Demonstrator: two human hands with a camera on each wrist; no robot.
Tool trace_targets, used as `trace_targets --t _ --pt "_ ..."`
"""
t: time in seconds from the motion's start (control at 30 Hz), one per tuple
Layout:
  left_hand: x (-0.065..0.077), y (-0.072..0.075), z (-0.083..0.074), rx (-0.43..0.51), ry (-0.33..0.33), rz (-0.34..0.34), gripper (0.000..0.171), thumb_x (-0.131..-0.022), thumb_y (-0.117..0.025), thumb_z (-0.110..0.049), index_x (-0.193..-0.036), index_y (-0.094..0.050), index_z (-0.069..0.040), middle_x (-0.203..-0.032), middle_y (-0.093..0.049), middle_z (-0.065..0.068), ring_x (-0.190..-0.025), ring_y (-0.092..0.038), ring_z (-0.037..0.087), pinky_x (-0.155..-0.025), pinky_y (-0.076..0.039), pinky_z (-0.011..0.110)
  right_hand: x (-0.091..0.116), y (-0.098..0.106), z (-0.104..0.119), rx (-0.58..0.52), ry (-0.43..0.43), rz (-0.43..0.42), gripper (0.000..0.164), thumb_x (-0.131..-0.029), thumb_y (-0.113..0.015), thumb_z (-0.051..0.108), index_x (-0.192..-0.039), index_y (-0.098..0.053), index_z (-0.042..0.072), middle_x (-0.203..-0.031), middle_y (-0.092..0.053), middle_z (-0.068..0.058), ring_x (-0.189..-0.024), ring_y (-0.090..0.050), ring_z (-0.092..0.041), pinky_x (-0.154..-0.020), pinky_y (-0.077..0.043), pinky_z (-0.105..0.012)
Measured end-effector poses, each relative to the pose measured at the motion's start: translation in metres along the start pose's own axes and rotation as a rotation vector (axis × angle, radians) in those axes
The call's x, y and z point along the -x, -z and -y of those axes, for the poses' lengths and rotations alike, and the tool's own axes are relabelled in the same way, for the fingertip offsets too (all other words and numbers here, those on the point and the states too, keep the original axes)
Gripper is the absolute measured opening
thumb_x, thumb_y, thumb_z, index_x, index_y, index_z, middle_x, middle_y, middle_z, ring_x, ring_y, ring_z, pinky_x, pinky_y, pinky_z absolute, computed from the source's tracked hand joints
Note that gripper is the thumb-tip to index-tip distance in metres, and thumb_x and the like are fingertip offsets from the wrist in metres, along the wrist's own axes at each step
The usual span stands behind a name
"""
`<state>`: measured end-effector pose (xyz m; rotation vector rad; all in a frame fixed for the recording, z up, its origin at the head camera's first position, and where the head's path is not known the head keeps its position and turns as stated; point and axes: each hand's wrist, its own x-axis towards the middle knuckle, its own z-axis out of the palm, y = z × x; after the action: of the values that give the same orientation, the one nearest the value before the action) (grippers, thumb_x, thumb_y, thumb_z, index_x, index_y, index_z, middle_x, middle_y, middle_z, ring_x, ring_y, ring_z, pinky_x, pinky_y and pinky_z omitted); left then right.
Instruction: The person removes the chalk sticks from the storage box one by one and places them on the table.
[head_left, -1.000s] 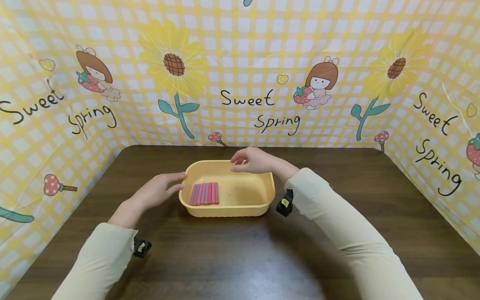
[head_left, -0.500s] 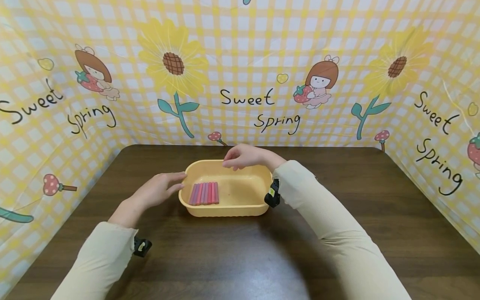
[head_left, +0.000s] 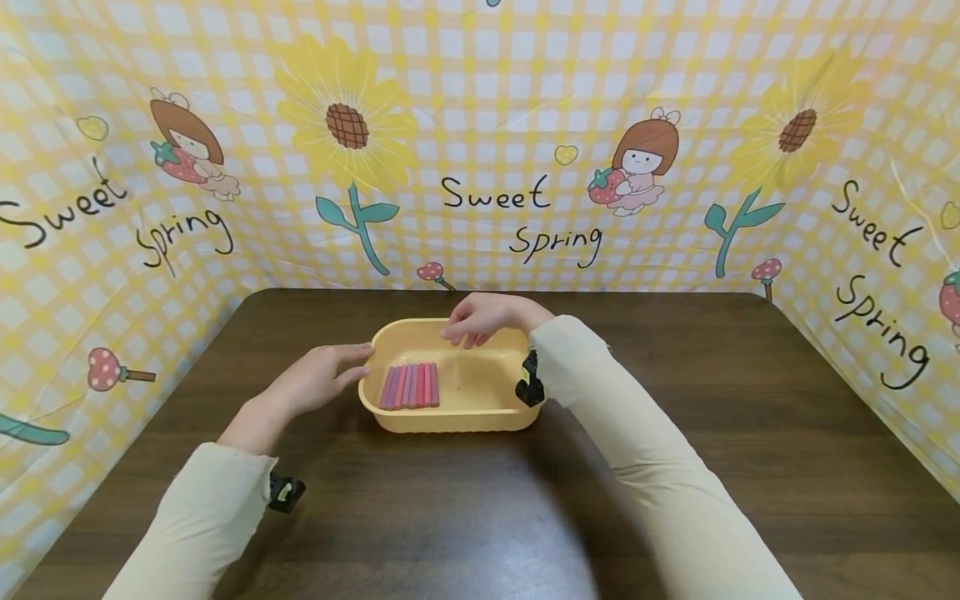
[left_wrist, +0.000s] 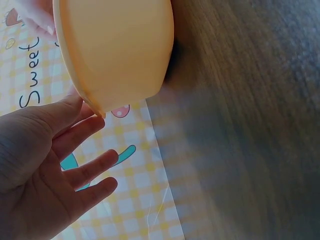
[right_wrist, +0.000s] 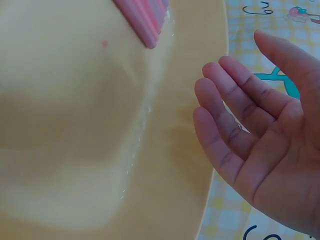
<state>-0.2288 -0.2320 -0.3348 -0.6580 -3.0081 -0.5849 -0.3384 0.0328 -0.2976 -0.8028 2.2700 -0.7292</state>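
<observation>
A pale yellow plastic tub [head_left: 450, 423] with rounded ends stands on the table. Inside it, at the left, several slim pink and purple sticks [head_left: 409, 386] lie side by side in a row. My left hand [head_left: 315, 379] pinches the tub's left rim between thumb and forefinger, the other fingers spread outside in the left wrist view. Over the far rim, my right hand [head_left: 483, 318] hangs palm inward with its fingers loosely bent and nothing in them. In the right wrist view, the pink ends of the sticks [right_wrist: 145, 22] show beyond its fingertips.
The dark wooden table [head_left: 420, 517] reaches back to a yellow checked cloth [head_left: 480, 125] printed with sunflowers, which hangs behind and on both sides. A black wrist camera [head_left: 531, 383] on my right sleeve hangs over the tub's right end.
My right hand has moved a little to the left along the far rim, and its forearm has swung left over the tub's right end. The left hand, tub and sticks stay put.
</observation>
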Motion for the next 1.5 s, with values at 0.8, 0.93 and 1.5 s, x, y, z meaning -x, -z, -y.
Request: trace_targets --t 0.8,0.93,1.5 --pt "0.000 0.000 0.001 -0.003 0.013 0.012 0.042 -0.093 -0.056 -0.015 -0.131 -0.051 0.003 -0.135 -0.050 0.023 -0.126 -0.046 0.041 -0.106 -0.037 0.055 -0.029 -0.016 -0.006 -0.029 -0.090 0.102 0.028 -0.092 -0.057 0.032 -0.102 -0.065 0.007 -0.087 -0.063 0.002 -0.083 -0.061 -0.011 -0.080 -0.055 -0.025" --pt "0.001 0.001 -0.001 -0.005 0.014 0.011 0.041 -0.093 -0.056 -0.015 -0.130 -0.051 0.003 -0.135 -0.051 0.023 -0.126 -0.047 0.041 -0.105 -0.037 0.055 -0.032 -0.018 -0.005 -0.034 -0.095 0.115 0.030 -0.093 -0.057 0.032 -0.102 -0.064 0.004 -0.088 -0.063 0.001 -0.083 -0.060 -0.012 -0.081 -0.054 -0.026" --pt "0.001 0.000 -0.004 -0.028 0.009 -0.002 0.041 -0.093 -0.057 -0.014 -0.129 -0.053 0.004 -0.133 -0.052 0.023 -0.124 -0.048 0.040 -0.105 -0.038 0.054 -0.050 -0.033 -0.012 0.010 -0.158 0.206 0.028 -0.090 -0.060 0.035 -0.077 -0.058 0.010 -0.071 -0.054 0.003 -0.062 -0.044 -0.007 -0.056 -0.038 -0.018"
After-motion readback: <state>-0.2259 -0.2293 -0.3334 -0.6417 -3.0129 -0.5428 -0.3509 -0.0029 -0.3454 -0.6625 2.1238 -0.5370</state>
